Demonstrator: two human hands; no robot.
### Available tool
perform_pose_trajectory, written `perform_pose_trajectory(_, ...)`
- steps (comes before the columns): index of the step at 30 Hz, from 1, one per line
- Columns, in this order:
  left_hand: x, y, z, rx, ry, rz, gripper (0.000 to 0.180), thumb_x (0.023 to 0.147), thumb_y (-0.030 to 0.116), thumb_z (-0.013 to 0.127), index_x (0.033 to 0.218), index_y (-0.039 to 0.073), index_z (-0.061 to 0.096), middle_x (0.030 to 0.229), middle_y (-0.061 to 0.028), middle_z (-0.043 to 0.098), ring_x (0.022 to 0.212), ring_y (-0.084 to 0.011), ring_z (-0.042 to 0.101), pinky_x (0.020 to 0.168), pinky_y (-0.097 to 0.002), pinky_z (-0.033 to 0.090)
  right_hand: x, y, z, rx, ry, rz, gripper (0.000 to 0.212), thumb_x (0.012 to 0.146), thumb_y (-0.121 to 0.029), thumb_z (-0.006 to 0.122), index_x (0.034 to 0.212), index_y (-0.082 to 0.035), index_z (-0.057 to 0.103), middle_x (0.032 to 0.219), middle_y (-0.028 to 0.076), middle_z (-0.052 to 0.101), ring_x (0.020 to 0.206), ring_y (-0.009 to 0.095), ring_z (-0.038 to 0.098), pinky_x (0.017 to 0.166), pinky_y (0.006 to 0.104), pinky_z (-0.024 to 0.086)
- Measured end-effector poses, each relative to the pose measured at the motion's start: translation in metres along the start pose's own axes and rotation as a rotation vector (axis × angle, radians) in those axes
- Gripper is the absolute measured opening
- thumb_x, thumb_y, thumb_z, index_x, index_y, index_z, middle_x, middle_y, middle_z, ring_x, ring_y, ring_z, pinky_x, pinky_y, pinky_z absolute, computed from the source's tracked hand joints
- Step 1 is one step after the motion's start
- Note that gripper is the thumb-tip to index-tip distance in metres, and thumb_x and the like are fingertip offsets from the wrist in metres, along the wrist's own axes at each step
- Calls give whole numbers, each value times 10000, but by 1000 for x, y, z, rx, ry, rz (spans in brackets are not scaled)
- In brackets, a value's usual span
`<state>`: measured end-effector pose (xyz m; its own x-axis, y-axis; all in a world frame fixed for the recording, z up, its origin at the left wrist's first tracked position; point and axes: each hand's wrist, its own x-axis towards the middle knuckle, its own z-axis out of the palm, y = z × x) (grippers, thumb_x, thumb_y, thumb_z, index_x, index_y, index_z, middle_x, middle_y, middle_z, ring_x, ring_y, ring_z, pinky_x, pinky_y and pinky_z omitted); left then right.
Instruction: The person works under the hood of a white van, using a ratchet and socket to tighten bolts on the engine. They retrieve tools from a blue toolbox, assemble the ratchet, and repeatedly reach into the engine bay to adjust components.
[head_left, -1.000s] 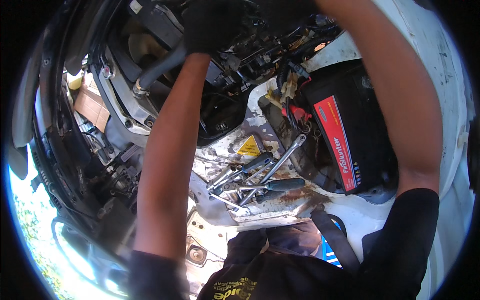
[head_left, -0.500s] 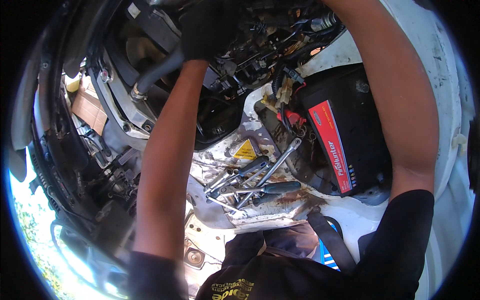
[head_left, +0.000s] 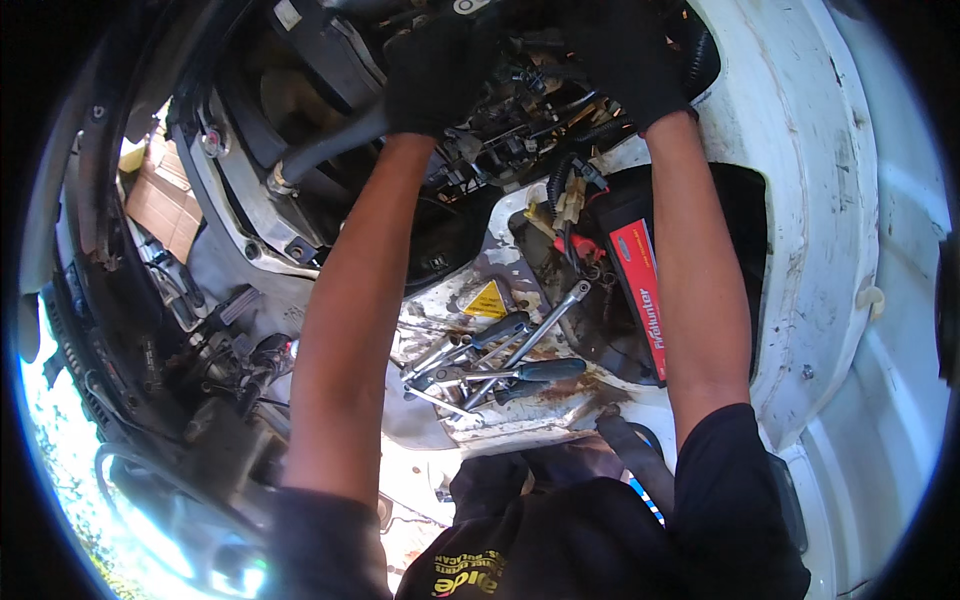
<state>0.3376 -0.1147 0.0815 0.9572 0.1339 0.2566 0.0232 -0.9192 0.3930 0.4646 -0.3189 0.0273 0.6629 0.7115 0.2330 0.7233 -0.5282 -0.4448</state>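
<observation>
My left hand (head_left: 440, 85), in a black glove, reaches deep into the engine bay beside a thick black hose (head_left: 330, 145). My right hand (head_left: 630, 75), gloved in black too, is over the wiring and engine parts (head_left: 520, 135) to its right. Dark gloves blend into the shadows, so the fingers of both hands and anything in them cannot be made out. A shiny round metal end (head_left: 466, 6) shows at the top edge, close to my left hand; its kind is unclear.
Below my hands, several ratchets and wrenches (head_left: 500, 370) lie piled on a worn white metal ledge with a yellow triangular sticker (head_left: 487, 300). A black battery with a red label (head_left: 640, 290) sits under my right forearm. White bodywork (head_left: 815, 230) curves along the right.
My right hand, beyond the top edge before, has come into view as its arm swung left across the battery. My left hand has shifted slightly right and down.
</observation>
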Motion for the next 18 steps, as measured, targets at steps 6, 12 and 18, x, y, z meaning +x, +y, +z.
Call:
perform_pose_trajectory(6,1,-1,-9,-206,358,-24,263,1000,229,624,840,23,660,745,-210,642,689,-406,635,627,-501,453,48,-43,-7,56,-334,-116,402,981,-316,622,1319,-107,680,1348,146,666,1213,298,633,1045,411,493)
perform_pose_trajectory(12,-20,-27,-8,-247,424,-276,331,1041,308,608,1140,15,728,967,-186,752,909,-329,735,806,-429,570,56,-45,5,-6,-310,-61,429,942,-331,608,1323,-149,682,1368,172,650,1258,324,605,1073,441,469)
perform_pose_trajectory(18,-216,23,-33,279,205,-325,348,1060,156,483,1335,-21,602,1415,-170,589,1284,-244,570,1054,-379,449,64,-56,-16,-57,-325,-28,436,940,-319,589,1320,-123,676,1402,215,618,1318,362,564,1124,461,434)
